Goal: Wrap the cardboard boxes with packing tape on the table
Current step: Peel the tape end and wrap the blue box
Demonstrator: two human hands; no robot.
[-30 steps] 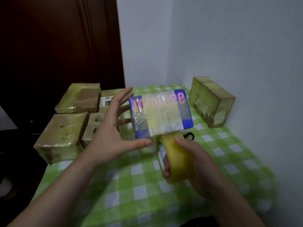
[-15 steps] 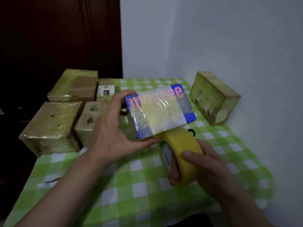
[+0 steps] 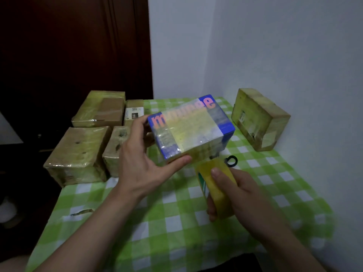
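Observation:
My left hand [image 3: 141, 165] holds a blue box [image 3: 191, 127] with orange lettering above the table, thumb under its near edge and fingers behind its left end. Yellowish tape covers the box's middle band. Just below and to the right, my right hand [image 3: 233, 195] grips a yellow roll of packing tape [image 3: 214, 185], thumb inside the core and fingers over the outer face. A strip of tape runs from the roll up to the box's near lower edge.
Several taped cardboard boxes [image 3: 78, 154] crowd the table's left side, another taped box [image 3: 259, 118] stands by the right wall. A small black ring-shaped object [image 3: 231, 160] lies behind the roll. The green checked tablecloth [image 3: 176, 222] covers the table, a dark door behind.
The box has tilted a little and risen slightly in my left hand. My right hand has drawn the roll down and nearer to me.

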